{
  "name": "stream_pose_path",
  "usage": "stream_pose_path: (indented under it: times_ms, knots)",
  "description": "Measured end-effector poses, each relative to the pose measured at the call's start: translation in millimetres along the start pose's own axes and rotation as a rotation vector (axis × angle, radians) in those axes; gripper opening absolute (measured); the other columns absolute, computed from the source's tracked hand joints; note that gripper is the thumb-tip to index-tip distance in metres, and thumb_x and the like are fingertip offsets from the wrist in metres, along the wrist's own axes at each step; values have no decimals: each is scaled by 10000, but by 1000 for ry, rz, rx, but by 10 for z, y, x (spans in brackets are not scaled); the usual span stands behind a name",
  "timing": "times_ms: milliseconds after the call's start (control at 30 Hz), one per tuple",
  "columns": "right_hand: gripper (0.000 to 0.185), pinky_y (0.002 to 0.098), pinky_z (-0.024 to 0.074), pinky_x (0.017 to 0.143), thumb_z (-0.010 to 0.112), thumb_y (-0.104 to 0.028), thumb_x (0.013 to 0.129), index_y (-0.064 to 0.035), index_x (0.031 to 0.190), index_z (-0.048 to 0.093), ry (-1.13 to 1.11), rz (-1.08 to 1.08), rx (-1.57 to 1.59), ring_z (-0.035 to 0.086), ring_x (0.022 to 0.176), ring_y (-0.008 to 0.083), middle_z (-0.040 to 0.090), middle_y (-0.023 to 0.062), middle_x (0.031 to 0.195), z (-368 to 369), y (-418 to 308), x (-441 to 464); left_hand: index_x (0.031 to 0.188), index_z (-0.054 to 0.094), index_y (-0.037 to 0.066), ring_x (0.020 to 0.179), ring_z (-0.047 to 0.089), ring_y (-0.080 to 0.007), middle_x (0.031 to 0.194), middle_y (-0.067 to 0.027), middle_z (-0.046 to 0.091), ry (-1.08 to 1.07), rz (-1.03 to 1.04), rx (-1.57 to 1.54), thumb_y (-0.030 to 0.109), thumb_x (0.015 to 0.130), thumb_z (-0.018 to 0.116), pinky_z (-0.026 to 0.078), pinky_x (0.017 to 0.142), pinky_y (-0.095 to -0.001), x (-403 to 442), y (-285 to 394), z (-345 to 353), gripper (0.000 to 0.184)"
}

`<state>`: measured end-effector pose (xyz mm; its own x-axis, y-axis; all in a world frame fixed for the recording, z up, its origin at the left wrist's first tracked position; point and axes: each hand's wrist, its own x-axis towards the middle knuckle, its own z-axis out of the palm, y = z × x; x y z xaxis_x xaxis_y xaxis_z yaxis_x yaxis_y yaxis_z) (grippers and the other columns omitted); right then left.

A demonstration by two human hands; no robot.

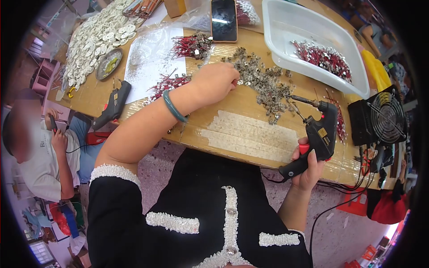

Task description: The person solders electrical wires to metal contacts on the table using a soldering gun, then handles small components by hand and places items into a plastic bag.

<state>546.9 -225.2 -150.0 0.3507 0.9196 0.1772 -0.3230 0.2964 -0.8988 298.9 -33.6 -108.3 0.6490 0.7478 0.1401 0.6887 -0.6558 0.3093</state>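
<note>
My right hand (pixel 308 167) is wrapped round the grip of a black soldering gun (pixel 322 129) with a red trigger. Its tip points left, toward a heap of small metal clips (pixel 263 82) on the table. At the left edge of that heap is my left hand (pixel 218 81), fingers curled together; what they pinch, if anything, is too small to make out. Bundles of red wires with metal ends (pixel 192 44) lie beyond my left wrist, and more red wires (pixel 167 85) lie beside it, partly hidden by my forearm.
A white plastic tub (pixel 277 47) holds more red-wired pieces. Around the table (pixel 187 131) are a phone (pixel 224 22), white oval pieces (pixel 96 40), a small dish (pixel 108 67), a second soldering gun (pixel 114 105) and a fan (pixel 385 117). A co-worker (pixel 40 147) sits at the left.
</note>
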Motion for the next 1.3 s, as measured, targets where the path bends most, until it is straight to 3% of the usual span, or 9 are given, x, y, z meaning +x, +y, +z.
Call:
stream_pose_path:
  times_ms: [67,167,267,400,633,767,900,1100,1300]
  knots:
    - [406,260,459,569,529,-185,888,37,1213,428,-4,0,0,544,673,165,553,171,1015,-1,-5,6,818,647,49,843,611,-295,826,-117,624,17,9,-42,149,754,619,488,722,-400,11,-27,-1,121]
    - [406,259,457,569,527,-185,888,34,1215,427,0,6,2,542,678,165,549,172,1021,6,-6,-1,793,648,39,782,625,-294,797,-122,645,-196,40,-355,152,751,623,493,703,-386,-147,211,-192,123]
    - [404,267,464,582,531,-168,878,30,1215,429,-1,16,10,544,685,171,557,176,1017,12,-21,1,779,653,41,737,633,-292,772,-128,658,-418,40,-372,152,748,625,495,687,-373,-364,413,-83,119]
    - [405,284,479,607,541,-129,857,27,1214,430,4,26,50,553,693,183,576,182,1004,15,-15,9,895,588,11,744,618,-270,772,-121,628,-377,44,-471,178,796,619,482,680,-361,-416,377,-50,196]
    - [389,255,457,573,534,-153,877,42,1201,444,15,25,12,542,692,157,559,166,1024,42,-23,2,936,475,-1,713,564,-235,761,-112,554,-17,-57,-813,85,911,469,450,660,-323,-772,380,24,89]
    - [465,289,518,672,606,45,755,43,1197,462,36,112,-61,612,804,184,582,163,1040,271,-92,-67,922,470,3,706,552,-238,754,-115,543,49,-4,-881,57,907,465,445,663,-321,-965,588,22,57]
    - [508,325,505,790,654,54,720,35,1192,469,-84,193,-33,628,886,200,586,134,1054,708,-30,-137,939,483,3,726,562,-256,787,-128,537,112,65,-956,36,872,519,453,674,-325,-978,701,237,83]
    - [436,295,538,640,598,36,792,34,1204,456,31,189,-42,643,774,204,576,164,1079,639,102,-125,917,533,19,744,596,-263,823,-122,549,123,28,-606,66,802,614,473,669,-338,-894,501,140,148]
    - [427,295,539,657,601,33,792,37,1197,466,15,220,-38,641,793,204,572,167,1093,638,102,-143,873,533,31,753,590,-296,836,-121,549,158,-7,-416,119,793,639,471,654,-374,-864,588,214,159]
